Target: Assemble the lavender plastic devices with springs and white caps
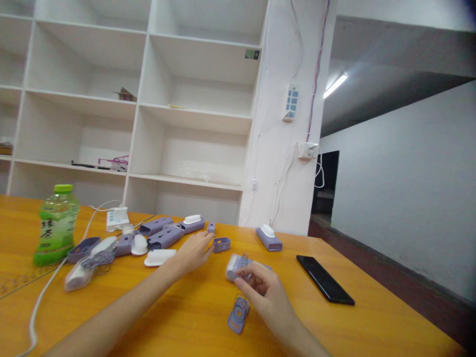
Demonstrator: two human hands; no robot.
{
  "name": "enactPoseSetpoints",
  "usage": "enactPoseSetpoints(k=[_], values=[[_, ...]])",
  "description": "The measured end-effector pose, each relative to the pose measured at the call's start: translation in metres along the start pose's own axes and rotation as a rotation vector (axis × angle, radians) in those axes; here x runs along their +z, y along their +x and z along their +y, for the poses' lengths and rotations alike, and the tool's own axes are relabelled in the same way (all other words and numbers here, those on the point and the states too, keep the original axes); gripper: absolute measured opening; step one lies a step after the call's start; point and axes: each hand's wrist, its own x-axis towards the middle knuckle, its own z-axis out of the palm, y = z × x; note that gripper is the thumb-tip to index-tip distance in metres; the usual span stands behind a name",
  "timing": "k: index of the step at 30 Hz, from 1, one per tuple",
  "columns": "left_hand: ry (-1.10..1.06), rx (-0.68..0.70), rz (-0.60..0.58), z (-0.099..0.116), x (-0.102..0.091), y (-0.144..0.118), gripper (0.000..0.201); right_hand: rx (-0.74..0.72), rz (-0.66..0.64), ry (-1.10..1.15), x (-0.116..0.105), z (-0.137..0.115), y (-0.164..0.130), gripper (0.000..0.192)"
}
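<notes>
My right hand (266,287) is closed in a pinch on a thin metal coil spring (244,260), whose coils show above and below the fingers. Below its lower end is a flat purple plastic piece (238,315) with a round centre; whether they are joined is unclear. Just behind these fingers lies a purple and whitish translucent part (233,267), partly covered by the hand. My left hand (195,250) reaches across the table, fingers stretched out. Its fingertips are close to a small purple block (211,227) and a hollow purple cap (221,244); contact is unclear.
Left of centre lie several purple housings (165,238) and white caps (159,257), beside a bagged cable (98,258). A green bottle (57,225) and white power strip (117,218) stand farther left. A purple housing with white top (269,239) and black phone (325,279) lie right.
</notes>
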Motion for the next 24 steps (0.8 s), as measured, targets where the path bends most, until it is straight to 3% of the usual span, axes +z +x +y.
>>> enactPoseSetpoints(k=[5,10,14,18,24], values=[[-0.098,-0.050,-0.059,0.017,0.032,0.045,0.041,0.054,0.019,0.091,0.003,0.003,0.002,0.022],[-0.232,-0.107,0.000,0.013,0.035,0.045,0.033,0.068,0.019,0.099,0.004,0.001,0.001,0.020],[-0.402,-0.109,0.104,0.009,0.019,0.025,0.039,0.043,0.038,0.068,0.003,-0.003,0.000,0.016],[-0.613,-0.093,0.176,0.012,-0.010,0.001,0.050,0.050,0.064,0.108,0.003,-0.003,0.000,0.019],[-1.436,-0.230,0.210,0.043,-0.042,-0.028,0.069,0.081,0.002,0.422,0.009,0.003,0.000,0.036]])
